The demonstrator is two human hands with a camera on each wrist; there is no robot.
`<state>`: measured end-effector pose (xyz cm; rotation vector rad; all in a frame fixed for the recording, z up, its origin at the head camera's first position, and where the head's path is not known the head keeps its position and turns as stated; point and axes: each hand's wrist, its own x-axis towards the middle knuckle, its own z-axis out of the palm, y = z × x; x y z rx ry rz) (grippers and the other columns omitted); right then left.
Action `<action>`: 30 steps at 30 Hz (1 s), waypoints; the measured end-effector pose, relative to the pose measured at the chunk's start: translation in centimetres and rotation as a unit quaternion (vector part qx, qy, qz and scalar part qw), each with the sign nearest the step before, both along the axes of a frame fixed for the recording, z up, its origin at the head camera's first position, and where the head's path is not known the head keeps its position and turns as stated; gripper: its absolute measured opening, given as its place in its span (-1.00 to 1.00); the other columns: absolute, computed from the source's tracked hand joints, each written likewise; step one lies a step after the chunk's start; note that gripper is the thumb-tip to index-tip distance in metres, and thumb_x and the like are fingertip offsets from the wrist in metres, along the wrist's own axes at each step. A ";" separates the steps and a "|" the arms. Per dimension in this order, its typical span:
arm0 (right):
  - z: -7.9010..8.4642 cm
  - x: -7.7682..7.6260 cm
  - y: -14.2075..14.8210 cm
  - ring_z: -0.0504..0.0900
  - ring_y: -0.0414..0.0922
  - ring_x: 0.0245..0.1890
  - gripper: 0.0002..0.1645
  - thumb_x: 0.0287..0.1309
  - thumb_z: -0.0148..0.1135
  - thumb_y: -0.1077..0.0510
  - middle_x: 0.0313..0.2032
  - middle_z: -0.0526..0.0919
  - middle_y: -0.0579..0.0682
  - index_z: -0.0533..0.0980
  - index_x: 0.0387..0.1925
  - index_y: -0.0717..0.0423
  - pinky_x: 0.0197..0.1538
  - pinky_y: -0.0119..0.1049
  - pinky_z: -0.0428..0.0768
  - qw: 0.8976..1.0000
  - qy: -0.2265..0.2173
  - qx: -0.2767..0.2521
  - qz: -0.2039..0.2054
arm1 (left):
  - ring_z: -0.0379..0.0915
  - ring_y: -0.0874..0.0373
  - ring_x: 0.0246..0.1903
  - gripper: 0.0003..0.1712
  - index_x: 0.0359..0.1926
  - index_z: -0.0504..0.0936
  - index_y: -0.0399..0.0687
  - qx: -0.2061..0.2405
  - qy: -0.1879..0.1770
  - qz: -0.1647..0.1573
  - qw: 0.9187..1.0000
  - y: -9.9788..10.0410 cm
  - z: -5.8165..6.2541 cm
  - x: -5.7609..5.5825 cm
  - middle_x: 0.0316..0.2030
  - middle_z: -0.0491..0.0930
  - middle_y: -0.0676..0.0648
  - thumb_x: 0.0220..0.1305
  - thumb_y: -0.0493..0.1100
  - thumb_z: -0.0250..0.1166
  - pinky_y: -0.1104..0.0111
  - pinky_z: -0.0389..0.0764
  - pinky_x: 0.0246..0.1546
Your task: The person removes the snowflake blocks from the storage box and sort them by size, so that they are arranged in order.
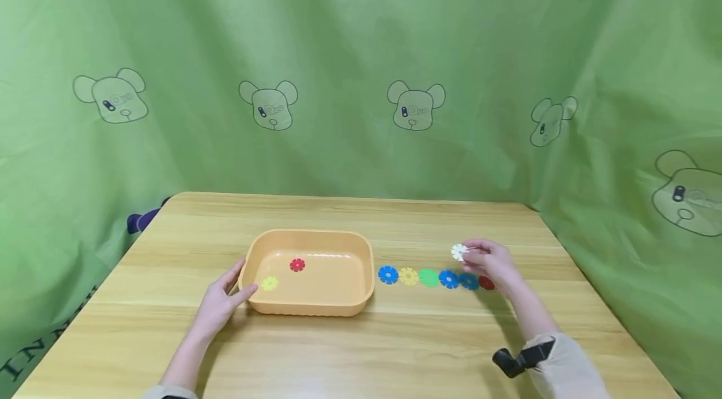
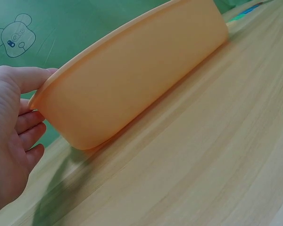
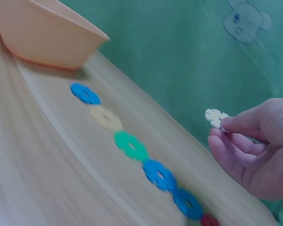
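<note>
My right hand (image 1: 489, 262) pinches a white snowflake disc (image 3: 216, 117) between thumb and fingers, held above the table. Below it runs a row of flat snowflake discs: a blue disc (image 1: 388, 274), a yellow disc (image 1: 408, 276), a green disc (image 1: 429, 277), two more blue ones and a red disc (image 1: 486, 283) at the right end. My left hand (image 1: 219, 305) grips the left end of an orange plastic basin (image 2: 132, 70), thumb over the rim and fingers along the outer wall. Inside the basin lie another red disc (image 1: 297, 265) and a pale yellow disc (image 1: 270, 283).
The wooden table (image 1: 316, 355) carries the basin left of the row. A green curtain (image 1: 338, 155) with bear-head prints hangs behind and at both sides. A purple object (image 1: 141, 221) shows beyond the table's left edge.
</note>
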<state>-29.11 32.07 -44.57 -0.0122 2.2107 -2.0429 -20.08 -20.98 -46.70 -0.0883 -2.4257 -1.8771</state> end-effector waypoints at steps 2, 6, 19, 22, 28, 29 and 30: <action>-2.1 -1.1 2.5 0.67 -0.07 -0.34 -0.47 -0.07 0.40 0.18 -0.33 0.60 0.03 0.43 -0.05 0.27 -0.20 -0.27 0.65 1.000 -0.003 -0.008 -0.008 | -0.09 -0.28 0.32 -0.18 0.36 0.08 -0.36 0.000 -0.001 0.000 1.000 0.0 0.1 0.1 0.35 0.01 -0.35 0.18 -0.22 0.28 0.00 -0.01 0.31; -3.5 -1.5 5.7 0.67 -0.13 -0.37 -0.52 -0.17 0.46 0.12 -0.35 0.61 0.01 0.49 -0.14 0.12 -0.21 -0.29 0.65 0.999 -0.015 -0.008 -0.036 | -0.09 -0.30 0.31 -0.17 0.36 0.07 -0.36 0.003 0.001 -0.002 1.000 0.0 0.0 0.3 0.34 0.01 -0.36 0.18 -0.22 0.28 -0.03 0.00 0.30; 0.0 3.4 6.5 0.54 -0.28 -0.46 -0.47 0.12 0.19 0.28 -0.44 0.58 -0.17 0.32 0.03 0.60 -0.35 -0.42 0.59 0.972 -0.025 0.208 -0.104 | -0.07 -0.23 0.32 -0.18 0.35 0.08 -0.37 -0.001 -0.006 -0.002 1.000 0.0 0.2 0.1 0.35 0.02 -0.32 0.17 -0.22 0.29 0.07 0.05 0.30; -0.5 3.4 7.0 0.50 -0.22 -0.46 -0.50 0.05 0.22 0.28 -0.45 0.58 -0.11 0.39 -0.03 0.58 -0.40 -0.40 0.56 0.961 -0.024 0.253 -0.108 | -0.08 -0.23 0.32 -0.18 0.36 0.08 -0.37 0.001 -0.005 -0.002 1.000 0.0 0.3 0.0 0.35 0.02 -0.32 0.18 -0.23 0.28 0.05 0.04 0.30; -1.1 3.5 6.9 0.49 -0.13 -0.42 -0.56 0.04 0.21 0.27 -0.41 0.60 0.07 0.44 -0.09 0.54 -0.42 -0.35 0.53 0.946 -0.021 0.306 -0.105 | -0.08 -0.23 0.33 -0.19 0.36 0.08 -0.37 0.004 -0.005 -0.005 1.000 0.0 0.2 0.2 0.35 0.02 -0.32 0.18 -0.24 0.27 0.06 0.02 0.30; -1.1 3.5 6.8 0.50 -0.10 -0.40 -0.57 0.04 0.21 0.26 -0.38 0.60 0.11 0.45 -0.10 0.53 -0.41 -0.34 0.52 0.942 -0.017 0.317 -0.105 | -0.08 -0.23 0.33 -0.19 0.36 0.08 -0.37 0.004 -0.004 -0.005 1.000 0.0 0.2 0.2 0.35 0.02 -0.32 0.18 -0.24 0.27 0.06 0.03 0.30; -1.2 3.5 6.8 0.50 -0.06 -0.37 -0.58 0.05 0.21 0.25 -0.36 0.60 0.16 0.46 -0.11 0.52 -0.38 -0.33 0.50 0.938 -0.012 0.330 -0.106 | -0.07 -0.22 0.33 -0.19 0.36 0.08 -0.37 0.005 -0.004 -0.005 1.000 0.0 0.2 0.2 0.35 0.02 -0.32 0.18 -0.23 0.28 0.07 0.03 0.30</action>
